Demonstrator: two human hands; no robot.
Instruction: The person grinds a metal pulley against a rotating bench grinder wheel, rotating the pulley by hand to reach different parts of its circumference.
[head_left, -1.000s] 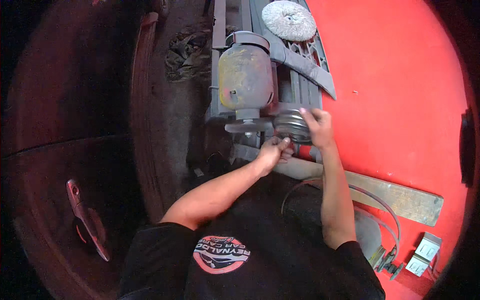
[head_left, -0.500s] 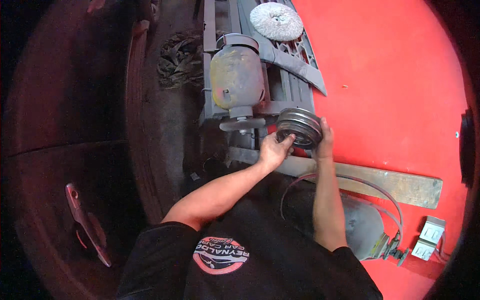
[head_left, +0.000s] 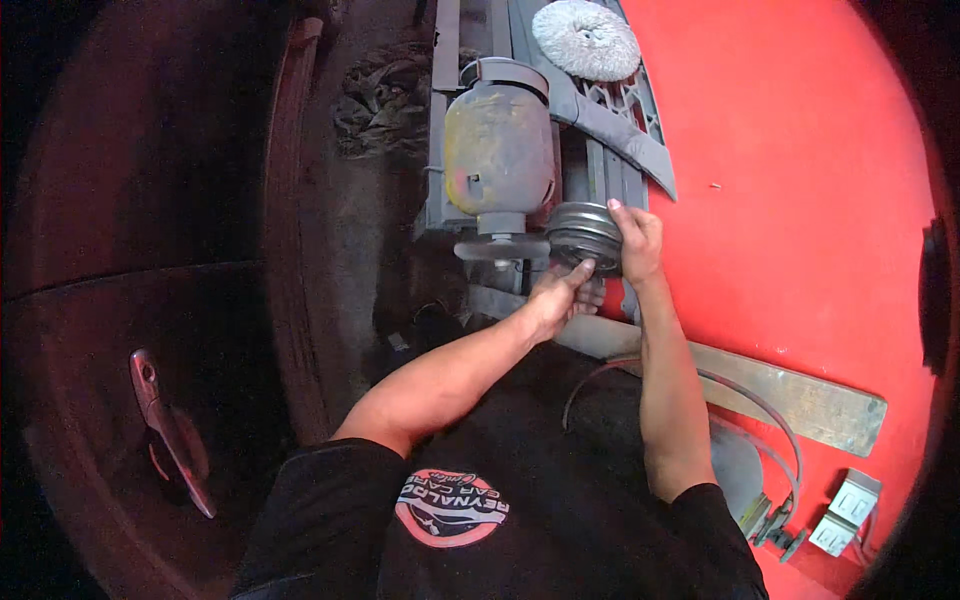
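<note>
A round, dark metal pulley (head_left: pixel 580 235) with shiny grooved rims is held between my two hands, just right of a bench grinder (head_left: pixel 498 150). My right hand (head_left: pixel 640 243) is closed round its right side, thumb on the upper edge. My left hand (head_left: pixel 562 298) grips it from below, with the thumb at the pulley's lower face; its fingers are slightly blurred. The grinder's thin wheel (head_left: pixel 480 249) lies close to the pulley's left side, and I cannot tell whether they touch. The wheel looks smeared, as if spinning.
A white fluffy buffing pad (head_left: pixel 587 40) and a grey curved part (head_left: pixel 635 145) lie on the grey slatted stand (head_left: pixel 445 50) behind. Along the red surface runs a wooden plank (head_left: pixel 800 390). A hose (head_left: pixel 760 400), a tank (head_left: pixel 735 465) and an outlet box (head_left: pixel 845 512) are at right.
Both hands have brought the pulley left, closer to the grinder's wheel. My right hand has shifted its hold, its thumb now at the top rim. The view has moved slightly.
</note>
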